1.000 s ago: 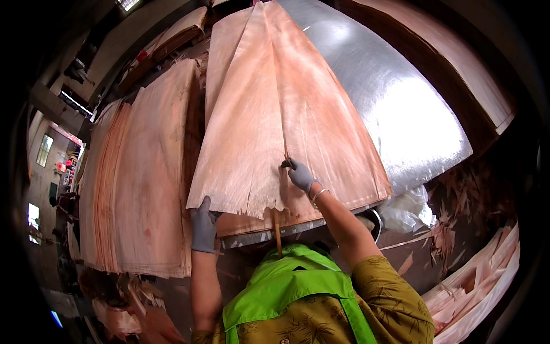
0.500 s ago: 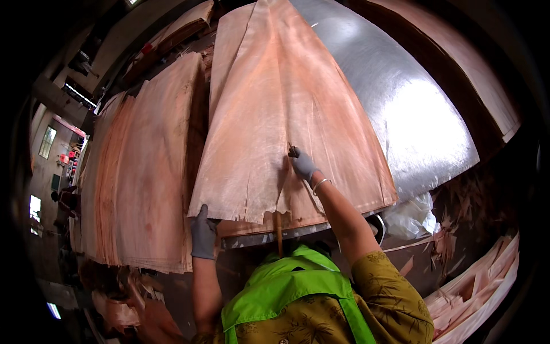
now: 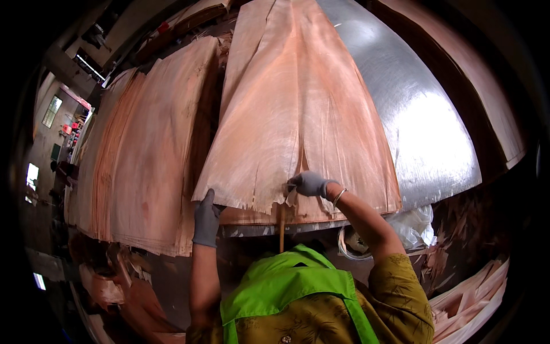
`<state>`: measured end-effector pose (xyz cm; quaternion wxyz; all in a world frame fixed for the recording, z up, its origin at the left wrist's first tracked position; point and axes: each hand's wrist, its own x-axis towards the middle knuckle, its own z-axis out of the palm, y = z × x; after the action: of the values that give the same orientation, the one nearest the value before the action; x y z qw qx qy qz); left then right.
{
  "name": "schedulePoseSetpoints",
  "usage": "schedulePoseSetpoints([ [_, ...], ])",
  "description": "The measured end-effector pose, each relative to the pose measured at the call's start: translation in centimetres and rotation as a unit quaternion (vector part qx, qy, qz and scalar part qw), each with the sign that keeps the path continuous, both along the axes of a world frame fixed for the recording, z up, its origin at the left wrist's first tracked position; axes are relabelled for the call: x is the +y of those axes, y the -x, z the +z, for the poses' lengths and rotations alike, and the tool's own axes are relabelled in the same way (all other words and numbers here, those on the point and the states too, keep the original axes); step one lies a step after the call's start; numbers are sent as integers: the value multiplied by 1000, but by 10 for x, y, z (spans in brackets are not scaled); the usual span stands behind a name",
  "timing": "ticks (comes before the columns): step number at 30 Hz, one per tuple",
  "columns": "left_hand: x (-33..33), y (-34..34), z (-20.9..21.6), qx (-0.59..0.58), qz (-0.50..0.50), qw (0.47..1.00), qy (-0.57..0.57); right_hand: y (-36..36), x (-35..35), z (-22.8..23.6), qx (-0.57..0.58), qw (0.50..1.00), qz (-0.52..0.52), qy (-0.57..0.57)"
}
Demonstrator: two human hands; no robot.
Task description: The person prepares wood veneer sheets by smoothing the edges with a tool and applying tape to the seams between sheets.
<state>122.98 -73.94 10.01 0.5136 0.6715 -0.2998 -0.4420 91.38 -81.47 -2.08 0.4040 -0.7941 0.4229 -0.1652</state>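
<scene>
Left hand point(image 3: 207, 219) pinches veneer point(image 3: 260, 137) corner; right hand point(image 3: 311, 184) at ragged edge, can't tell if fingers pinch; likely edge-tidying, calls for steady left.

veneer sheet point(image 3: 258, 137): far end cropped; left hand point(image 3: 205, 223): partly hidden

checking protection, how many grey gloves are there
2: one grey glove on the left hand at the wood sheet's near left corner, another on the right hand at its ragged near edge.
</scene>
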Motion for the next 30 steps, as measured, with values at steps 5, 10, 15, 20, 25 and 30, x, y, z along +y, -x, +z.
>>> schedulePoseSetpoints([
  [5,2,-6,-4,-64,-44,997,26,-14,23,32,60,994,93,23],
  [10,-2,-1,-7,45,-14,999,22,-13,25,22,7,997,74,3],
  [15,-3,-6,-14,75,-3,997,19,-10,27,7,-82,995,30,-40],
  [20,0,13,-16,102,-34,990,90,-12,27,-15,-227,959,-39,-166],
  [25,-2,14,-10,71,-33,996,33,-13,28,-28,-231,954,-70,-179],
  [30,-5,-2,-19,101,8,994,50,-6,29,-20,-179,980,-14,-80],
])
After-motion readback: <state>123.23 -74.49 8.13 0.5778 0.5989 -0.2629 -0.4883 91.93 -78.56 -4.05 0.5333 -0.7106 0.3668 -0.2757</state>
